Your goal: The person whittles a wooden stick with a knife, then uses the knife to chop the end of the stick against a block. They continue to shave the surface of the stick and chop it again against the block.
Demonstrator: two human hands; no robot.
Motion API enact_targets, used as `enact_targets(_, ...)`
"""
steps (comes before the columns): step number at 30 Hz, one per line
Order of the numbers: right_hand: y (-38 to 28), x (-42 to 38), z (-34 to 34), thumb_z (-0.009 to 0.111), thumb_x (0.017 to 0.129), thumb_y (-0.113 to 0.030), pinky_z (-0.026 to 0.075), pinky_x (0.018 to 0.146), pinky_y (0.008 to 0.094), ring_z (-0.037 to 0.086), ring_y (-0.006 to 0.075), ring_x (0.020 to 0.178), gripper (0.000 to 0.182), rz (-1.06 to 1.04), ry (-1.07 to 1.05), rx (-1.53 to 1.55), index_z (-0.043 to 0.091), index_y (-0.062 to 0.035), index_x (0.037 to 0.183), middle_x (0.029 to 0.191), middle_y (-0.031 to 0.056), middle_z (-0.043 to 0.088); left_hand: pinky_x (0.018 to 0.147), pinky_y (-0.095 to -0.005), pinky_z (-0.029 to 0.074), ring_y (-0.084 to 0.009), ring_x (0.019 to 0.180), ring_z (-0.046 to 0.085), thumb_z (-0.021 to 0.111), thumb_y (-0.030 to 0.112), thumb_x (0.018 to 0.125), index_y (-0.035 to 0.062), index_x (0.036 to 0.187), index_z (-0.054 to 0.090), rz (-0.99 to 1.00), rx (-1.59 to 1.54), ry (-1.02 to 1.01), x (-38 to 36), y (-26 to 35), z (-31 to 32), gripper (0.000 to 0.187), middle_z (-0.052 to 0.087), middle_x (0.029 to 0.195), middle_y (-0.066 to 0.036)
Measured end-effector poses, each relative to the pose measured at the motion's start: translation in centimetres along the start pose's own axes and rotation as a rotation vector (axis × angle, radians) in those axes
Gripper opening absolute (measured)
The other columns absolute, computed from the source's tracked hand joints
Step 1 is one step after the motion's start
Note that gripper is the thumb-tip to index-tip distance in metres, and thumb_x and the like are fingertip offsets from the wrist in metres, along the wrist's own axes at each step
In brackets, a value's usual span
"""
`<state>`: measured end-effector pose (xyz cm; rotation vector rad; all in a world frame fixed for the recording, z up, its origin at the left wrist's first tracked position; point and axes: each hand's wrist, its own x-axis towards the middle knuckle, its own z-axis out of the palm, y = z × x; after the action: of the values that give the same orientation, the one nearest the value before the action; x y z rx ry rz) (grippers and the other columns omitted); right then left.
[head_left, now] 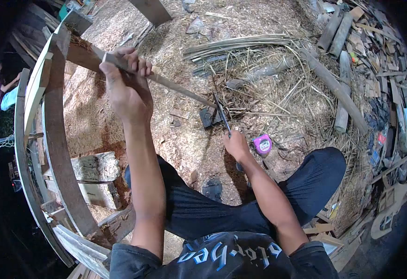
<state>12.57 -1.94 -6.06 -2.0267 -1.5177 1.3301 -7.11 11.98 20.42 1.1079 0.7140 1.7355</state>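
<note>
My left hand (130,88) is raised at the upper left, its fingers closed round the upper end of a thin wooden stick (180,89). The stick slopes down to the right, its lower end over a small dark block (208,118) on the ground. Lower down, my right hand (237,146) grips a long-bladed knife (221,110) by its handle, which the fingers mostly hide. The dark, narrow blade points away from me and crosses the stick's lower end. A pink tape measure (262,144) lies just right of my right hand.
Wood shavings (175,42) cover the ground. A curved wooden frame (57,125) stands at my left. Split strips (240,48) lie ahead, logs (336,88) and scrap wood (375,51) to the right. A person (9,90) sits at the far left.
</note>
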Motion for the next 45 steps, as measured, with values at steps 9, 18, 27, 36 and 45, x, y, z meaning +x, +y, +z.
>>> enact_targets(9, -1.1, 0.2, -1.0, 0.057, 0.091, -0.028, 0.054, 0.081, 0.0517, 0.066, 0.0488, 0.086, 0.037, -0.024, 0.015, -0.068, 0.065, 0.0083, 0.090, 0.087, 0.0329, 0.067, 0.079, -0.0373, 0.059, -0.0194, 0.082, 0.062, 0.055, 0.023, 0.104, -0.0031, 0.108, 0.059, 0.092, 0.151, 0.021, -0.2, 0.2, -1.0, 0.027, 0.058, 0.083, -0.009)
enact_targets(18, -1.6, -0.1, -1.3, 0.057, 0.092, -0.028, 0.053, 0.082, 0.0522, 0.065, 0.0483, 0.088, 0.037, -0.029, -0.013, -0.029, 0.065, 0.0086, 0.093, 0.088, 0.0324, 0.066, 0.070, -0.0368, 0.053, -0.0143, 0.073, 0.049, 0.048, 0.029, 0.106, -0.0026, 0.123, 0.054, 0.137, 0.136, -0.119, -0.3, -0.1, 0.0, 0.036, 0.049, 0.084, -0.004)
enact_targets(27, -2.7, -0.9, -1.9, 0.056, 0.092, -0.029, 0.053, 0.082, 0.0522, 0.066, 0.0478, 0.089, 0.037, -0.029, -0.039, -0.055, 0.066, 0.0073, 0.092, 0.091, 0.0329, 0.066, 0.067, -0.0327, 0.046, -0.0131, 0.073, 0.045, 0.051, 0.028, 0.106, 0.0014, 0.118, 0.055, 0.133, 0.014, -0.117, -0.4, 0.8, 0.1, 0.030, 0.047, 0.081, -0.003)
enact_targets(36, -3.2, -1.1, -2.0, 0.057, 0.091, -0.028, 0.053, 0.083, 0.0515, 0.066, 0.0474, 0.090, 0.036, -0.032, -0.048, -0.074, 0.066, 0.0069, 0.094, 0.089, 0.0307, 0.067, 0.062, -0.0269, 0.031, -0.0130, 0.064, 0.033, 0.023, 0.071, 0.100, 0.0113, 0.080, 0.038, -0.051, 0.034, 0.060, -0.6, 1.4, 1.6, 0.064, 0.037, 0.070, -0.001)
enact_targets(45, -14.3, -7.1, -6.8, 0.048, 0.100, -0.013, 0.043, 0.035, 0.0314, 0.055, 0.0179, 0.043, 0.024, -0.659, 0.343, 0.214, 0.061, 0.0059, 0.096, 0.059, 0.0102, 0.060, 0.063, -0.0286, 0.028, -0.0126, 0.065, 0.028, 0.028, 0.065, 0.102, 0.0137, 0.079, 0.032, -0.114, 0.052, -0.135, -2.7, 0.9, 4.0, 0.057, 0.028, 0.070, 0.002)
